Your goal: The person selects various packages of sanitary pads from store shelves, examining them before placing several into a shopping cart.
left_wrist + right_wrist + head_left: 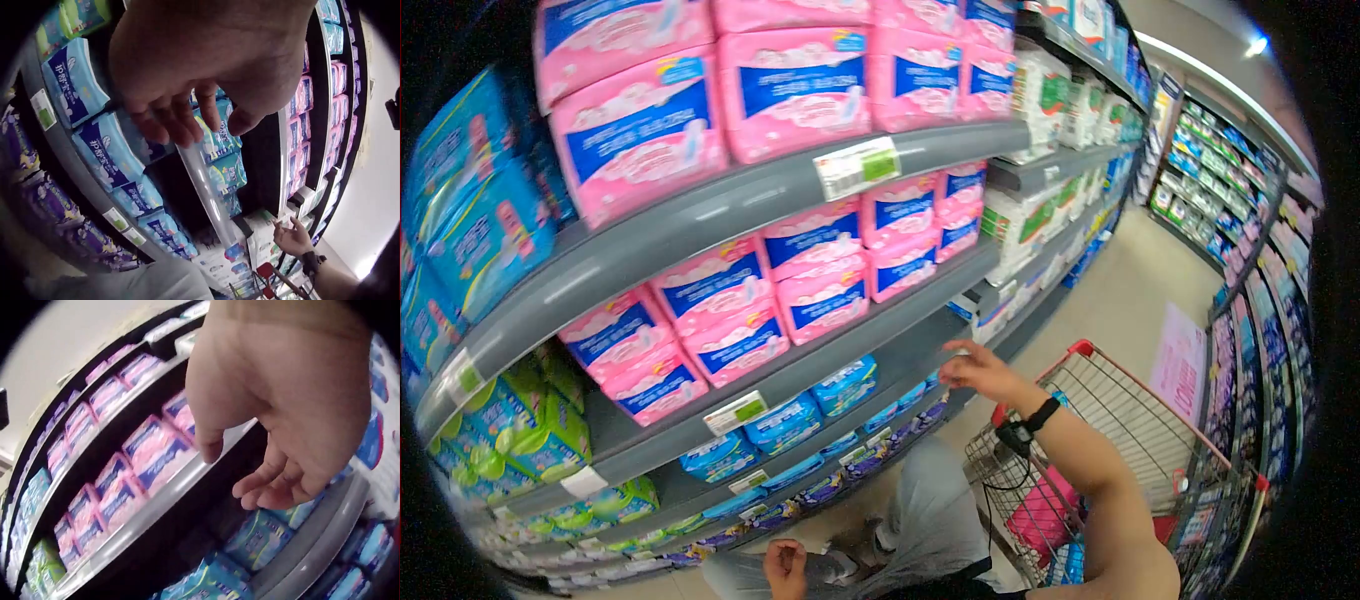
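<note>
My right hand [982, 370] reaches out beside the lower shelves in the head view, fingers loosely bent and holding nothing. In the right wrist view the same hand [281, 419] hangs over blue packs [259, 540] on a lower shelf. Low in the head view, my left hand [785, 568] is in front of my leg, its fingers loosely curled around nothing. Seen from the left wrist, that hand [206, 69] overlaps teal packs [219, 140] on a shelf. Pink sanitary pad packs [825, 300] stand stacked on the shelf above the blue packs [785, 420].
A wire shopping cart [1140, 410] with a pink item [1042, 510] inside stands at my right. Grey shelf edges [730, 205] curve along the left. The aisle floor [1135, 270] runs on toward a far shelf [1210, 180], with more shelving [1265, 330] opposite.
</note>
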`<state>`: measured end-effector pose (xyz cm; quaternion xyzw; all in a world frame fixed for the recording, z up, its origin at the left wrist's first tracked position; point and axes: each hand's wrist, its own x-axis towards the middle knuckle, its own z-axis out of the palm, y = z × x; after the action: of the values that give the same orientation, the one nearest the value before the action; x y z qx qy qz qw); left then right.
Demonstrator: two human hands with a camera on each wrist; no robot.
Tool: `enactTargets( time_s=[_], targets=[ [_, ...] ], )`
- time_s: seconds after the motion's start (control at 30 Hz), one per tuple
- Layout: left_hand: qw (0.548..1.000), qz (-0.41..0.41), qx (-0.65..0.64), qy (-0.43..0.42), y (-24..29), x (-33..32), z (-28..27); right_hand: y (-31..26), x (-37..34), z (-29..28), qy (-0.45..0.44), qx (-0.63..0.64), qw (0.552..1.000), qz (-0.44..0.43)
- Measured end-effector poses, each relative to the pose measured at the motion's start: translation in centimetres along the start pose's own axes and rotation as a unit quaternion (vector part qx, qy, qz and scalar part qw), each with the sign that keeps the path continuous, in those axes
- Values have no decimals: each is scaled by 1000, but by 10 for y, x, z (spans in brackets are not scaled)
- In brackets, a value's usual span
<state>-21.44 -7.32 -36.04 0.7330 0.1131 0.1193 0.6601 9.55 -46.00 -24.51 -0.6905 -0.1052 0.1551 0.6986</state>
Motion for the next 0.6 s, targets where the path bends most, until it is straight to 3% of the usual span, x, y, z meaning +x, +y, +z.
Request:
enactTargets(
  time_s=[0.03,0.07,0.13,0.2,0.3,0.33,0.4,0.43,0.47,0.5,0.53,0.6],
  targets=[
    [1000,-5,12,-10,5,-2,4,-10,-16,-15,31,94,995,34],
    [999,-10,24,-23,8,-1,9,-14,-30,-34,40,147,988,7],
    [999,-4,36,-41,-13,-2,13,-17,-60,-73,129,189,973,-6],
    [997,-10,9,-71,-20,2,18,0,-89,-121,184,251,950,-22],
    [992,-3,76,-96,-13,9,22,41,-141,-190,235,344,909,-25],
    [994,-18,51,-96,-11,12,26,56,-157,-207,309,359,880,-3],
    [994,-55,7,-95,-7,16,30,95,-194,-245,399,195,895,50],
    [994,-28,32,-99,2,20,30,115,-221,-253,441,116,886,84],
    [993,-1,54,-104,12,24,35,127,-249,-254,441,-116,874,168],
    [991,25,74,-108,18,25,39,136,-277,-256,409,-341,809,251],
    [987,11,107,-116,16,28,37,146,-304,-259,343,-542,695,323],
    [985,8,112,-132,22,27,44,176,-356,-269,252,-494,686,470]
  ],
)
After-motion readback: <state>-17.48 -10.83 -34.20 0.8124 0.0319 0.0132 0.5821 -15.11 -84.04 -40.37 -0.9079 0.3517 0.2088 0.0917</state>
